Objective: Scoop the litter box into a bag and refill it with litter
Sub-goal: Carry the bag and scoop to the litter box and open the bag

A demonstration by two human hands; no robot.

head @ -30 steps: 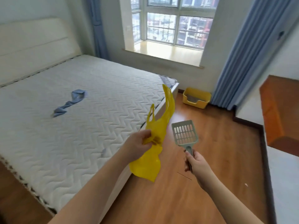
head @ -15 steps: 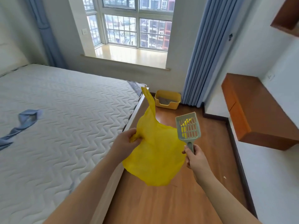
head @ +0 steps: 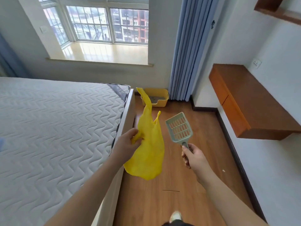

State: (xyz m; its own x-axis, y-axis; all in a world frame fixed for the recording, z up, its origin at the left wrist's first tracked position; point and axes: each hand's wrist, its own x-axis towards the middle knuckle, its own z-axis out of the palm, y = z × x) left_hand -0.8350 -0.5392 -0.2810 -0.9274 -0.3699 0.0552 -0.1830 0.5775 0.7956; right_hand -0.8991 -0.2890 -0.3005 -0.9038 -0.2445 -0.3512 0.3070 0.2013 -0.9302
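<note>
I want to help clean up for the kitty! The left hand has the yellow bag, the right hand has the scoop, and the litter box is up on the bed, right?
Not quite. The head view shows the litter box on the wooden floor by the curtain, not on the bed. The left hand does hold the yellow bag, the right hand the scoop.

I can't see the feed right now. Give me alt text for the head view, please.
Seen from above, the left hand grips a yellow plastic bag and the right hand holds a grey-green slotted litter scoop by its handle, over a wooden floor. Ahead, a yellow litter box sits on the floor by the blue curtain, with a bare mattress on the left.
</note>
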